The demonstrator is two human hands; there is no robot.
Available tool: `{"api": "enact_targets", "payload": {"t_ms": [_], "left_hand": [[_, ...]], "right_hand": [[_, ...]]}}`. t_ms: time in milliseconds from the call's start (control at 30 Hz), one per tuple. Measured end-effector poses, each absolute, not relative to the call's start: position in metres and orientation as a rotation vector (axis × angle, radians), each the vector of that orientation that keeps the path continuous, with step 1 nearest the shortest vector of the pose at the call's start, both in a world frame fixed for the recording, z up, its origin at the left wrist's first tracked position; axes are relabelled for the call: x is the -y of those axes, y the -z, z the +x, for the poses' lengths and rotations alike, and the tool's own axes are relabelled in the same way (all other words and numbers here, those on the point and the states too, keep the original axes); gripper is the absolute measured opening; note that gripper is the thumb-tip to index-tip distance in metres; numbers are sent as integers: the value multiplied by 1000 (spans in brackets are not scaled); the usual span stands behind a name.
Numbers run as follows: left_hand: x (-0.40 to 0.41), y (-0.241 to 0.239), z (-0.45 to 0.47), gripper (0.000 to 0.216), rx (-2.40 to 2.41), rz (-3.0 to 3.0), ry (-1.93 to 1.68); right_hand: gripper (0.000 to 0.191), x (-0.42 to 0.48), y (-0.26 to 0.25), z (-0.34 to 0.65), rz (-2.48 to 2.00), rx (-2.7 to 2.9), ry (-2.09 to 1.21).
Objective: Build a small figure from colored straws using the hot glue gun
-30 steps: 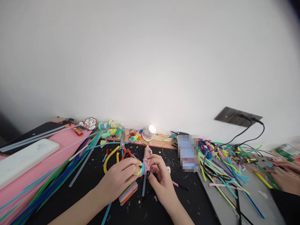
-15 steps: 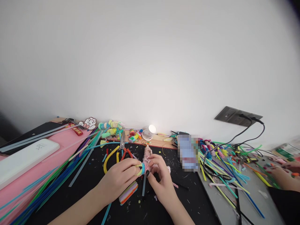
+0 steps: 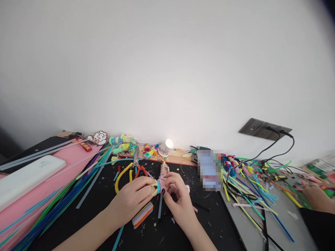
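My left hand [image 3: 140,195] is closed around a fuzzy striped roll [image 3: 158,187] of yellow, blue and pink, apparently made of pipe cleaners. From the other side my right hand [image 3: 178,195] pinches the roll's pink end between thumb and fingers. Just beyond the fingers lies a pinkish tapered piece with a pale tip [image 3: 164,169]; whether it joins the roll I cannot tell. Below my left hand rests a short bundle of striped pipe cleaners [image 3: 142,215]. Scissors [image 3: 136,157] with metal blades lie beyond that hand, beside bent yellow and red pieces.
Long pipe cleaners [image 3: 70,195] spread across the left, near a white oblong device [image 3: 31,174]. A lit white cup [image 3: 166,148] stands by the wall. A phone [image 3: 210,170] and more pipe cleaners [image 3: 251,195] lie right. Another person's hand [image 3: 318,197] works at far right.
My hands keep hold of the striped roll, with only slight finger movement. At far right the other person's hand has shifted a little. The view has moved very slightly.
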State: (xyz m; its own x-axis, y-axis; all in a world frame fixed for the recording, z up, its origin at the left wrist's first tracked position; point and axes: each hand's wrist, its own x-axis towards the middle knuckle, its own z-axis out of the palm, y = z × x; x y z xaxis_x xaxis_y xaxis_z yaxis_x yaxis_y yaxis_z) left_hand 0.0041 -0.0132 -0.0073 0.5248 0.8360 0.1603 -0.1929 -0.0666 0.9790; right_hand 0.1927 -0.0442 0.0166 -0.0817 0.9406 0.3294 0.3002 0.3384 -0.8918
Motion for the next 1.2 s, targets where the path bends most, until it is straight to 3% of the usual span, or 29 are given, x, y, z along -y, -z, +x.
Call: {"api": "enact_targets", "payload": {"t_ms": [500,900,1200], "left_hand": [[11,7,3,26,-666,1393,-891],[12,4,0,22,-802,2059,-1030],[13,-2,1,21,-785,2039,-1048]], "right_hand": [[28,46,-16,193,-1163,1685,-652],[27,46,-22,192,-1220,1785,-432],[24,43,-16,193,-1192,1644,-687]]}}
